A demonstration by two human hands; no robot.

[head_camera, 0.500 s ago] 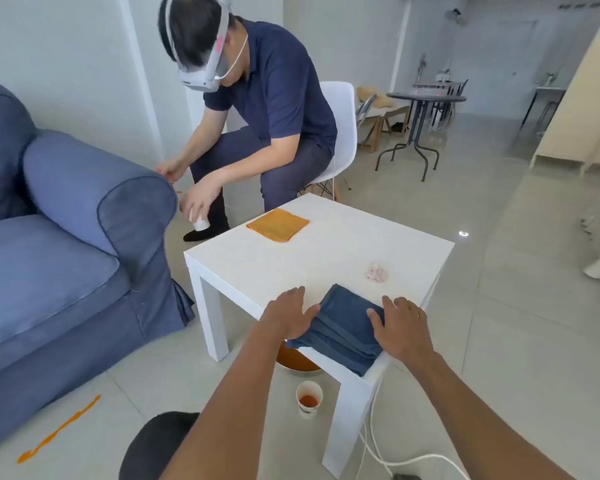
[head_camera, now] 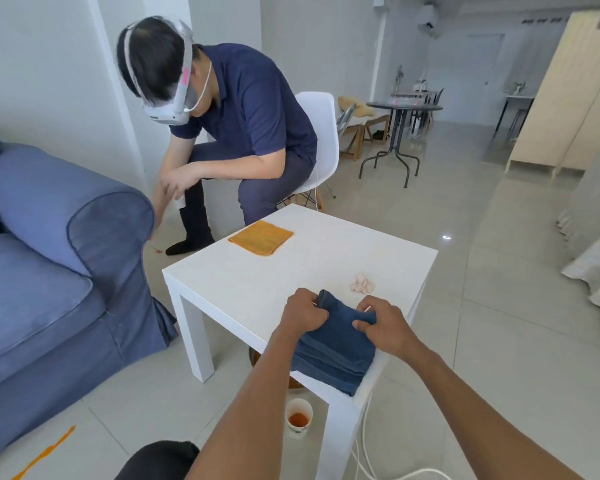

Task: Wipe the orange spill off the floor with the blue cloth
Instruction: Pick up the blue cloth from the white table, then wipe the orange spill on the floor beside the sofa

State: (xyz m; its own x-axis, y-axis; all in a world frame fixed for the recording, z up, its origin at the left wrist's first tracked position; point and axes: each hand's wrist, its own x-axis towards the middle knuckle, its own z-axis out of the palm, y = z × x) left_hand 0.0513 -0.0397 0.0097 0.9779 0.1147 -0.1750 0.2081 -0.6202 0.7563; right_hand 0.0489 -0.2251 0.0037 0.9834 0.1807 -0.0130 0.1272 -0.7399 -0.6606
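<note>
Two hands grab the blue cloth on the white counter.

The left hand (head_camera: 303, 311) and the right hand (head_camera: 383, 327) each pinch the far edge of the folded blue cloth (head_camera: 333, 351), a tight grip with fingers curled shut on the fabric. The cloth lies on the near corner of the counter (head_camera: 257, 282), in the lower middle of the frame. The orange spill (head_camera: 45, 453) is a long streak on the floor at the lower left, beside the blue sofa (head_camera: 49, 271). A cup (head_camera: 298, 417) with orange liquid stands on the floor under the counter. An orange cloth (head_camera: 260, 237) lies at the counter's far corner. A person (head_camera: 243, 133) sits on a white chair (head_camera: 323, 133) behind it.
</note>
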